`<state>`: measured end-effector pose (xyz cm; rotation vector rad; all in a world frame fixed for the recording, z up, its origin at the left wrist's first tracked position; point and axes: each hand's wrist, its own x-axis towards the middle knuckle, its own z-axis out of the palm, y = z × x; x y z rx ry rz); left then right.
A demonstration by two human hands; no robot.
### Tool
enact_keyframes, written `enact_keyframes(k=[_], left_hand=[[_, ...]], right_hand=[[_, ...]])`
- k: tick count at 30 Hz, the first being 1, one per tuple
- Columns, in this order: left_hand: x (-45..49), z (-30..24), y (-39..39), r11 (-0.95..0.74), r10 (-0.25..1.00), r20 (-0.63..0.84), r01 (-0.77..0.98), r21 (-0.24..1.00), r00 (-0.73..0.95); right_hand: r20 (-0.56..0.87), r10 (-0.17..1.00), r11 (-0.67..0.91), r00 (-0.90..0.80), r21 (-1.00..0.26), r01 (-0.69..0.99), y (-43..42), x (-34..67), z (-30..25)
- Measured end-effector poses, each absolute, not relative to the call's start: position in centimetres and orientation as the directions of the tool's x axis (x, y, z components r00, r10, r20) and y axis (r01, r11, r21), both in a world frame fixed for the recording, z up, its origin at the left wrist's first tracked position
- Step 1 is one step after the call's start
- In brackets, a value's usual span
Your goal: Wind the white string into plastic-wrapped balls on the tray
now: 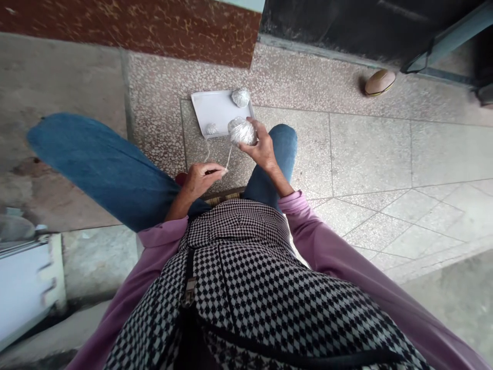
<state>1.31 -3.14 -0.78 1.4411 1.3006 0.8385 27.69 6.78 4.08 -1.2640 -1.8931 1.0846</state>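
Observation:
My right hand [262, 145] grips a ball of white, shiny yarn [242, 131] from its right side, thumb below and fingers above. From the ball a strand of yarn [230, 156] runs down to my left hand [204, 178], whose thumb and forefinger pinch it. Another stretch of strand hangs from the tray's near edge toward the left hand. Beyond the hands lies a white tray [213, 105] on the floor. A second yarn ball [241, 97] rests at its far right corner, and a smaller ball [211, 128] sits near its front edge.
My knees in blue jeans [100, 164] flank the work. A tan, rounded object [380, 82] lies on the tiled floor [370, 149] at the upper right. A brown marbled wall base [154, 31] stands behind the tray. At lower left is a white box-like object [26, 293].

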Motion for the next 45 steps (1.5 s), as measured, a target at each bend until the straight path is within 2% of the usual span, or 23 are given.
enact_keyframes(k=[4,7,10,13,20,24,27,32,34,37,41,45], left_hand=[[1.4,-0.5,-3.0,0.032,0.978,-0.096,0.321,0.946,0.187],[1.0,-0.5,-2.6,0.048,0.98,-0.113,0.352,0.935,0.165],[0.6,-0.4,-2.4,0.076,0.974,-0.14,0.324,0.943,0.181],[0.4,0.1,-2.2,0.163,0.966,-0.201,0.22,0.962,0.161],[0.3,0.1,-2.5,0.414,0.91,-0.403,-0.204,0.887,0.096],[0.7,-1.0,-2.3,0.406,0.905,-0.424,-0.259,0.876,-0.016],[1.1,-1.3,-2.0,0.366,0.92,-0.387,-0.219,0.904,-0.061],[1.1,-0.4,-2.4,0.282,0.959,-0.278,0.092,0.955,-0.053],[0.9,0.0,-2.7,0.238,0.971,-0.24,0.202,0.95,-0.011],[1.1,0.4,-3.0,0.181,0.974,-0.21,0.253,0.95,0.09],[1.6,0.7,-2.8,0.141,0.968,-0.185,0.249,0.958,0.167],[1.5,0.7,-2.3,0.129,0.971,-0.175,0.258,0.958,0.164]], right_hand=[[-0.165,0.917,0.085,-0.364,-0.811,0.579,5.3,26.1,0.3],[-0.286,0.811,0.033,-0.511,-0.848,0.528,2.6,24.8,-0.7],[-0.339,0.694,-0.018,-0.636,-0.891,0.455,0.6,24.7,-0.1],[-0.336,0.636,-0.095,-0.695,-0.928,0.362,0.0,25.5,0.8],[-0.237,0.656,-0.245,-0.716,-0.965,0.094,-0.3,25.8,1.8],[-0.192,0.704,-0.244,-0.684,-0.969,0.02,0.4,25.9,2.4],[-0.161,0.772,-0.211,-0.614,-0.977,-0.01,1.8,26.8,3.0],[-0.127,0.892,-0.072,-0.433,-0.987,0.142,4.7,28.5,2.7],[-0.078,0.936,0.02,-0.344,-0.962,0.271,6.1,29.3,2.0],[-0.006,0.967,0.128,-0.253,-0.852,0.507,7.9,30.1,0.9],[-0.133,0.939,0.12,-0.318,-0.739,0.663,7.0,29.3,0.1],[-0.262,0.784,0.184,-0.562,-0.767,0.615,3.0,26.4,-0.2]])
